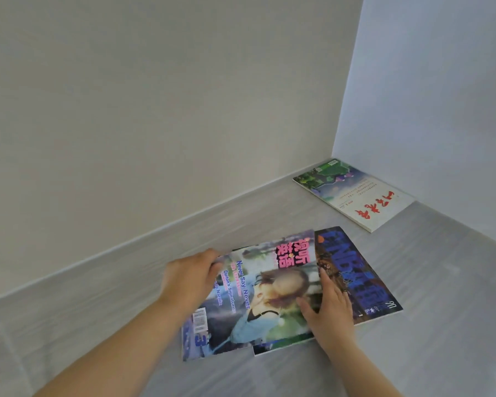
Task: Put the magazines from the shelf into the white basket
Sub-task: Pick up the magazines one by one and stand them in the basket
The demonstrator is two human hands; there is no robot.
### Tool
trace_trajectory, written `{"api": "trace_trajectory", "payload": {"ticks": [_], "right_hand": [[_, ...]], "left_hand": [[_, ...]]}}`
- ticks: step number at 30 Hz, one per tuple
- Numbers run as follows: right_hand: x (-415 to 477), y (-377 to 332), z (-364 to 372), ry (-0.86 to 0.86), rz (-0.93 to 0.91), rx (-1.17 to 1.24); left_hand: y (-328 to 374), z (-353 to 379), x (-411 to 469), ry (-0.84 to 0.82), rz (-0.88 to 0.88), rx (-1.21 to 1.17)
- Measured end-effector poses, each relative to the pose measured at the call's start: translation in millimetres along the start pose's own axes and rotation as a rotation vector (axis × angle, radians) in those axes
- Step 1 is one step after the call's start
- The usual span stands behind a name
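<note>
A colourful magazine (241, 299) with pink title characters and a woman on its cover lies on the pale grey shelf (112, 305). It overlaps a dark blue magazine (355, 270) beneath it. My left hand (189, 279) grips the top magazine's left edge, fingers curled over it. My right hand (327, 308) rests flat, fingers spread, on the top magazine's right edge, partly over the blue one. A third magazine (355, 193), white with red characters and a green picture, lies in the far right corner. The white basket is not in view.
White walls (155, 110) close the shelf at the back and on the right (441, 96). Bare shelf surface stretches left of the magazines and in front of them.
</note>
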State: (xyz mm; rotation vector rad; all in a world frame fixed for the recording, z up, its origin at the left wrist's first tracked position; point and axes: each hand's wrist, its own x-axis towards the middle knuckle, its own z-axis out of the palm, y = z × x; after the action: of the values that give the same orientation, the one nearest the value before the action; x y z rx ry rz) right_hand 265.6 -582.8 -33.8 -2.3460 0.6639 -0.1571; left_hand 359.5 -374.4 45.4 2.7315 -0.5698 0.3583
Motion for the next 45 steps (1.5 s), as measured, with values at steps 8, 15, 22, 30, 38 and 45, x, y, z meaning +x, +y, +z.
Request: {"api": "trace_trajectory", "payload": {"ticks": [8, 15, 22, 30, 38, 45], "right_hand": [[-10, -79, -22, -0.192, 0.236, 1.217], [-63, -207, 16, -0.399, -0.078, 0.824], [-146, -330, 90, -0.607, -0.311, 0.748], [-224, -461, 183, -0.552, -0.506, 0.674], [-266, -543, 258, -0.502, -0.677, 0.467], [-270, -535, 312, -0.55, -0.571, 0.33]], "left_hand": [[-47, -79, -50, 0.181, -0.259, -0.446], [-120, -150, -109, 0.357, -0.428, -0.893], [-244, -228, -186, 0.544, -0.497, -0.829], [-383, -278, -251, 0.735, -0.617, -0.711], [-481, -291, -276, 0.889, -0.819, -0.716], [-519, -261, -288, 0.695, -1.011, -0.555]]}}
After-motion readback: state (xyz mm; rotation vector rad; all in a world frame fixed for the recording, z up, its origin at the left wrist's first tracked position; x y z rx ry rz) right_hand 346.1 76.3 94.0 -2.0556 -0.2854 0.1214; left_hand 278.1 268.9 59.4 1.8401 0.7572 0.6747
